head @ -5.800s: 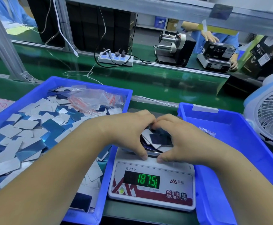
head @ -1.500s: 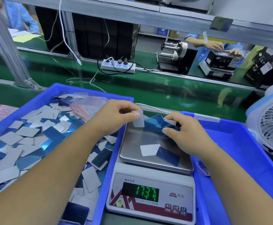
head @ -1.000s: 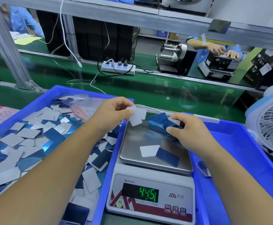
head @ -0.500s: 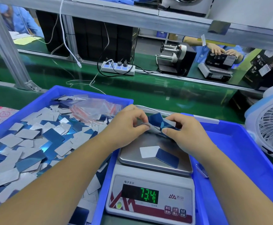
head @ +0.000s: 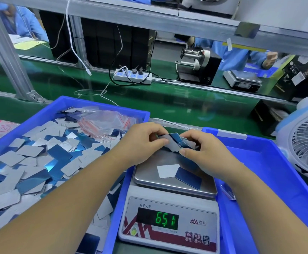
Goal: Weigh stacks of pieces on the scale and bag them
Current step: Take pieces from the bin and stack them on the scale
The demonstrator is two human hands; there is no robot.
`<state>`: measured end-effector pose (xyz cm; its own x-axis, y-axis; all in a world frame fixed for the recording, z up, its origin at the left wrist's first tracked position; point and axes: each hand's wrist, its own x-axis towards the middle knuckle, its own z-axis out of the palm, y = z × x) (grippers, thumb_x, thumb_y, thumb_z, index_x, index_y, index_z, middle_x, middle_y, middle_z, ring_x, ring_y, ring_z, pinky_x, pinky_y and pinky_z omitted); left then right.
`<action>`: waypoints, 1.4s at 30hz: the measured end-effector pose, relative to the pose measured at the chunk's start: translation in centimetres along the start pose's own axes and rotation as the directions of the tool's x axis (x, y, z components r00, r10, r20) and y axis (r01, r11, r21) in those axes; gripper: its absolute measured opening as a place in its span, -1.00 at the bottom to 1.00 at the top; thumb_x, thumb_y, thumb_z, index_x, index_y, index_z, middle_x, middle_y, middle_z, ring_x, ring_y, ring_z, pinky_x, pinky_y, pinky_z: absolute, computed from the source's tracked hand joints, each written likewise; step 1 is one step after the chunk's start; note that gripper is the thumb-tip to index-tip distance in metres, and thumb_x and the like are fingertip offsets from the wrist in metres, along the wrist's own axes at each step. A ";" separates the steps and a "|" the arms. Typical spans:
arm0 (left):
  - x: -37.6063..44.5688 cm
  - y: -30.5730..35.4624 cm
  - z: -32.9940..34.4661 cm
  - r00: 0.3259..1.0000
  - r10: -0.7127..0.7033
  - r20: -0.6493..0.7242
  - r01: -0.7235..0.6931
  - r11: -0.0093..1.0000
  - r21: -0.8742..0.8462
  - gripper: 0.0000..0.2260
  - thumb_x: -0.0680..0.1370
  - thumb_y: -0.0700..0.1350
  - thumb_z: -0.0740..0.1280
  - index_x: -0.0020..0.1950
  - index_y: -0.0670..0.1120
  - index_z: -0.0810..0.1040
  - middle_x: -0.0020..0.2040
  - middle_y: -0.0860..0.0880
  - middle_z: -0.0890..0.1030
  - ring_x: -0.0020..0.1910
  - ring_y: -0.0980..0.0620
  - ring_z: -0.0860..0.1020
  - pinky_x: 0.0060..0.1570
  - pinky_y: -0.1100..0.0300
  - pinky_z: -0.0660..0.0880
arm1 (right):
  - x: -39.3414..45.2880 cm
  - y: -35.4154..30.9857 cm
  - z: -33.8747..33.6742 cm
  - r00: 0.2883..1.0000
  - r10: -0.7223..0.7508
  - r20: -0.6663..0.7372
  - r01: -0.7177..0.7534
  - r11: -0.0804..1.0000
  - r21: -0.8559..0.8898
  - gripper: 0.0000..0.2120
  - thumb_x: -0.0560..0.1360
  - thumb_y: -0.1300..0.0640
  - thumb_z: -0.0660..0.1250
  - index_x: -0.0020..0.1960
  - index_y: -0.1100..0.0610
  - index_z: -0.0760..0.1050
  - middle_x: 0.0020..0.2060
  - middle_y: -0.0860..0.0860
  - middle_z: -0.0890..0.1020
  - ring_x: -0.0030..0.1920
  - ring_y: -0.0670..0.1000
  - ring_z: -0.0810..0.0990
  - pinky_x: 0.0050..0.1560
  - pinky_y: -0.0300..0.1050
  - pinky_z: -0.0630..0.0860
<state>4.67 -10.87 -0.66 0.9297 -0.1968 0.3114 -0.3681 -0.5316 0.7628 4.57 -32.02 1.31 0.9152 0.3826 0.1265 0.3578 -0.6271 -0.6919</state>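
A white digital scale (head: 169, 222) stands between two blue bins, its green display reading 65.1. Over the back of its steel pan (head: 149, 173), my left hand (head: 142, 142) and my right hand (head: 202, 149) together pinch a loose stack of blue and grey rectangular pieces (head: 175, 142). Two single pieces lie on the pan, one white (head: 166, 170) and one blue (head: 188, 177). The left blue bin (head: 101, 105) is full of loose pieces (head: 34, 158), with clear zip bags (head: 103, 120) at its back.
A second blue bin (head: 270, 156) lies to the right of the scale, and a white fan (head: 307, 149) stands beyond it. A green conveyor belt (head: 168, 99) with a power strip (head: 133, 77) runs behind. People in blue coats work across the line.
My left hand brought a grey piece over from the left and joined it to the stack in my right hand. The scale reading dropped from 187.5 and keeps changing; now it shows 65.1.
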 end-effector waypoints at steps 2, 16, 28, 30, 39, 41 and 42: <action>0.0 0.0 0.0 1.000 -0.029 -0.002 0.029 0.999 -0.018 -0.88 0.54 -0.11 0.44 -0.12 0.13 0.63 -0.28 0.28 0.58 -0.31 0.21 0.50 -0.27 0.42 0.39 | 0.0 0.0 -0.1 1.000 -0.002 -0.012 0.001 0.999 -0.035 -0.78 0.48 0.07 0.44 -0.06 -0.26 0.52 -0.18 -0.37 0.58 -0.17 -0.26 0.53 -0.22 -0.47 0.40; 0.3 1.1 0.6 0.997 -0.071 0.006 0.071 0.971 -0.226 -0.79 0.55 -0.02 0.42 -0.27 0.24 0.65 -0.25 0.25 0.59 -0.37 0.20 0.50 -0.29 0.38 0.46 | 0.2 -0.1 1.1 0.994 -0.087 -0.068 0.079 0.991 -0.113 -0.76 0.47 0.06 0.45 -0.16 -0.25 0.47 -0.15 -0.36 0.56 -0.10 -0.30 0.50 -0.19 -0.46 0.36; 0.1 0.3 -0.8 0.999 0.016 0.040 -0.010 0.990 -0.140 -0.80 0.54 -0.12 0.46 -0.24 0.15 0.65 -0.28 0.19 0.62 -0.31 0.28 0.53 -0.25 0.47 0.38 | 0.2 0.5 0.2 0.997 0.028 -0.076 -0.031 0.999 -0.033 -0.87 0.46 0.08 0.44 -0.13 -0.15 0.55 -0.25 -0.29 0.62 -0.21 -0.21 0.55 -0.30 -0.43 0.41; 0.1 0.2 -0.1 0.992 0.100 0.073 -0.098 0.995 -0.028 -0.85 0.51 -0.10 0.49 -0.21 0.14 0.66 -0.25 0.16 0.60 -0.27 0.27 0.54 -0.22 0.47 0.37 | 0.2 0.3 0.4 0.997 0.018 -0.069 -0.022 0.998 -0.052 -0.86 0.47 0.10 0.42 -0.13 -0.14 0.53 -0.26 -0.28 0.61 -0.23 -0.21 0.54 -0.31 -0.42 0.41; 0.4 -0.1 0.9 0.998 0.045 0.039 -0.045 0.999 0.003 -0.71 0.43 -0.14 0.55 -0.07 0.14 0.49 -0.14 0.16 0.52 -0.39 0.20 0.49 -0.32 0.42 0.42 | 0.0 -0.1 0.5 0.999 0.043 -0.007 -0.043 0.999 -0.004 -0.74 0.39 0.24 0.29 -0.11 -0.13 0.49 -0.28 -0.20 0.62 -0.33 -0.15 0.55 -0.36 -0.33 0.45; 0.3 0.2 1.1 0.998 0.049 0.039 -0.049 0.999 -0.002 -0.72 0.42 -0.13 0.56 -0.01 0.11 0.53 -0.08 0.16 0.52 -0.39 0.19 0.48 -0.30 0.43 0.41 | 0.0 -0.4 0.7 0.999 0.043 0.006 -0.043 0.998 0.040 -0.72 0.36 0.25 0.26 -0.12 -0.14 0.48 -0.30 -0.18 0.61 -0.37 -0.13 0.54 -0.39 -0.32 0.43; 0.3 0.3 1.1 0.998 0.051 0.039 -0.051 0.999 0.000 -0.73 0.42 -0.13 0.56 0.00 0.09 0.55 -0.08 0.17 0.52 -0.39 0.19 0.47 -0.30 0.43 0.40 | 0.0 -0.5 0.7 0.999 0.049 0.011 -0.049 0.996 0.071 -0.72 0.34 0.23 0.24 -0.12 -0.15 0.47 -0.32 -0.18 0.61 -0.39 -0.12 0.53 -0.41 -0.31 0.43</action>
<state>4.83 -11.98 -0.99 0.9094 -0.2559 0.3279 -0.4154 -0.5208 0.7458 4.25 -31.19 1.15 0.9295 0.3589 0.0849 0.2980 -0.5952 -0.7463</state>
